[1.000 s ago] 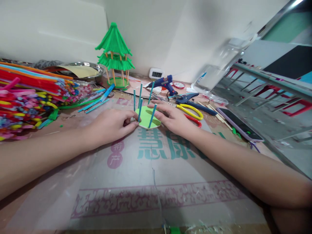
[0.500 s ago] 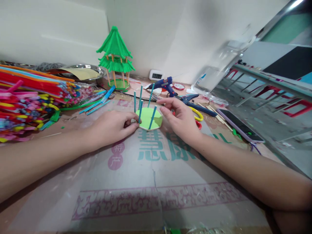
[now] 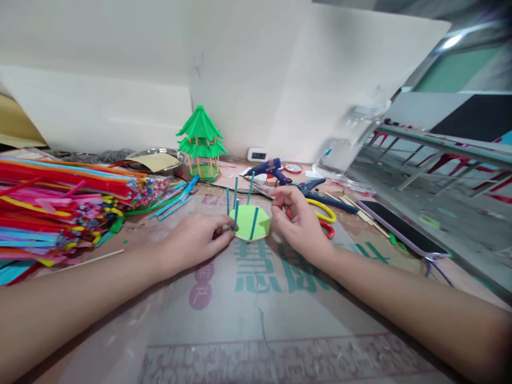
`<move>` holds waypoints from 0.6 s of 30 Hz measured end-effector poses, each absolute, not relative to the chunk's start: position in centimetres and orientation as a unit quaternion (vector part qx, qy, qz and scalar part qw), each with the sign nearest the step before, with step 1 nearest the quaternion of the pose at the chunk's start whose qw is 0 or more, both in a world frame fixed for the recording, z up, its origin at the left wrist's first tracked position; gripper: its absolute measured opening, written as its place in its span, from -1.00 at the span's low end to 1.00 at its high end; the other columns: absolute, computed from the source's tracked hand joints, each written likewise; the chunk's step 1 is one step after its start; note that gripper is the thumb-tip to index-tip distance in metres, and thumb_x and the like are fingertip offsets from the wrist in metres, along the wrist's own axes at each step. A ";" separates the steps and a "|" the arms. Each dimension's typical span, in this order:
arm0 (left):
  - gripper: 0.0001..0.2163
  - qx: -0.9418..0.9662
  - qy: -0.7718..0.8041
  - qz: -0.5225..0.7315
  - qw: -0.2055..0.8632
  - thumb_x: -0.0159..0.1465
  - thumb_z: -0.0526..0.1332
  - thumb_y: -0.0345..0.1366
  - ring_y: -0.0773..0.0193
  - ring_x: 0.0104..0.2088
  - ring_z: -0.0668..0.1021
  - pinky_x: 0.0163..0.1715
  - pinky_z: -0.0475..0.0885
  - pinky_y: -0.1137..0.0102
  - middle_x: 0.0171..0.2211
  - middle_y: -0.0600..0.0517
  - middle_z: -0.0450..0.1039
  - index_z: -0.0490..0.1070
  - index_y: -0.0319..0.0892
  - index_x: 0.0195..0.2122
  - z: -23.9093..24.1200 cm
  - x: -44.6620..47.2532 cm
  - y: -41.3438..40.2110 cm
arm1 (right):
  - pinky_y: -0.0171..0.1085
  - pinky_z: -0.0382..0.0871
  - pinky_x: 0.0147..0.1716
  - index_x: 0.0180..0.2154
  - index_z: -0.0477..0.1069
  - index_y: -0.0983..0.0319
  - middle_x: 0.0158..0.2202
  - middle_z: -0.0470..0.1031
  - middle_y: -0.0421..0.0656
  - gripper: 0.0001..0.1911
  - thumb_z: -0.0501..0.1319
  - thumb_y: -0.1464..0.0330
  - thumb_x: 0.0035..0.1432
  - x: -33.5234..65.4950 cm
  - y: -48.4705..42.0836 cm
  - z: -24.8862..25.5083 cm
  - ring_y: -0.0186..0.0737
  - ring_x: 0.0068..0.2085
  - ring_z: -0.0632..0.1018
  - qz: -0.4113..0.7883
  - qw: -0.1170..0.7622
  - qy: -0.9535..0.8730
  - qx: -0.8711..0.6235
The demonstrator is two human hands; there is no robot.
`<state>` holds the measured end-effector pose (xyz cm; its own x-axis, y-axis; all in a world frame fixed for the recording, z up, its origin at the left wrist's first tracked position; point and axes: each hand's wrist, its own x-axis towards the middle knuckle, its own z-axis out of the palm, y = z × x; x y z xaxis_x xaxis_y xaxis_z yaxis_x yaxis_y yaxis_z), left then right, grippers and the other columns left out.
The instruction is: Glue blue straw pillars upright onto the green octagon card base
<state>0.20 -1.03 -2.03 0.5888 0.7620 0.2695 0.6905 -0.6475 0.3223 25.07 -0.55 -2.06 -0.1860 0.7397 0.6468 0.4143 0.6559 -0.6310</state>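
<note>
A light-green many-sided base point(image 3: 262, 218) lies flat on the printed sheet, with several thin blue sticks point(image 3: 255, 223) standing on it, some leaning slightly. My left hand point(image 3: 200, 237) is at the base's left edge, thumb and fingertips pinched on the rim beside the front-left stick. Just off the right edge, my right hand point(image 3: 298, 220) hovers with bent fingers, thumb and index apart and nothing visible between them. Behind stands a green two-tiered pavilion model point(image 3: 201, 144) with pale posts.
Pipe cleaners point(image 3: 72, 208) are heaped at left. Beyond my right hand lie a blue glue gun point(image 3: 272, 169), pliers point(image 3: 328, 200) and yellow-and-red-handled scissors point(image 3: 326, 212). A phone point(image 3: 400, 226) is at right; a clear bottle point(image 3: 340, 144) and a timer point(image 3: 257, 154) stand by the wall.
The view has tilted upward, so everything sits lower in the picture. My right hand has drawn slightly away from the front-right stick; my left hand stays at the base's left edge.
</note>
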 end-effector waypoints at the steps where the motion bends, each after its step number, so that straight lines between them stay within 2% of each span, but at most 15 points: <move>1: -0.77 0.885 0.413 0.191 0.097 0.42 0.12 -0.22 0.26 -0.54 0.49 -0.49 0.20 0.37 -0.52 0.06 0.51 0.57 -0.14 -0.22 -2.0 0.2 -1.1 | -0.21 0.39 -0.25 0.08 0.35 0.15 -0.31 0.37 -0.24 -0.64 0.13 0.49 0.27 25.1 -0.7 -2.0 -0.23 -0.30 0.45 0.152 0.511 -0.761 -0.369; 3: -0.77 0.883 0.418 0.183 0.110 0.42 0.12 -0.23 0.26 -0.52 0.50 -0.47 0.21 0.38 -0.50 0.05 0.53 0.56 -0.15 -0.19 -1.9 0.2 -1.2 | -0.16 0.41 -0.14 0.27 0.28 0.12 -0.27 0.39 -0.22 -0.49 0.09 0.50 0.33 25.1 -1.1 -1.9 -0.22 -0.25 0.47 0.126 0.500 -0.788 -0.337; 6: -0.78 0.881 0.417 0.187 0.123 0.41 0.12 -0.23 0.27 -0.53 0.48 -0.47 0.20 0.39 -0.51 0.06 0.51 0.56 -0.16 -0.21 -1.9 0.2 -1.1 | -0.14 0.42 -0.09 0.34 0.24 0.04 -0.22 0.42 -0.20 -0.42 0.07 0.53 0.37 25.0 -1.6 -1.7 -0.21 -0.21 0.48 0.073 0.473 -0.828 -0.292; 11: -0.78 0.876 0.418 0.204 0.129 0.41 0.13 -0.23 0.29 -0.56 0.43 -0.49 0.15 0.39 -0.56 0.10 0.43 0.56 -0.14 -0.23 -2.2 0.2 -0.9 | -0.17 0.44 -0.11 0.37 0.22 0.02 -0.19 0.45 -0.17 -0.39 0.08 0.56 0.38 24.8 -2.0 -1.4 -0.18 -0.17 0.50 0.028 0.457 -0.853 -0.249; 14: -0.78 0.874 0.420 0.204 0.132 0.40 0.13 -0.23 0.28 -0.55 0.44 -0.48 0.16 0.39 -0.55 0.08 0.46 0.57 -0.13 -0.21 -2.4 0.2 -0.8 | -0.15 0.45 -0.08 0.30 0.31 0.05 -0.14 0.48 -0.12 -0.46 0.09 0.56 0.39 24.8 -2.0 -1.4 -0.16 -0.09 0.51 0.021 0.440 -0.861 -0.256; 18: -0.77 0.874 0.421 0.198 0.141 0.39 0.14 -0.22 0.27 -0.53 0.47 -0.48 0.17 0.39 -0.51 0.07 0.51 0.58 -0.12 -0.15 -2.4 0.1 -0.9 | -0.17 0.45 -0.09 0.30 0.30 0.07 -0.18 0.48 -0.15 -0.48 0.08 0.56 0.40 24.8 -1.9 -1.4 -0.19 -0.15 0.51 0.024 0.443 -0.858 -0.257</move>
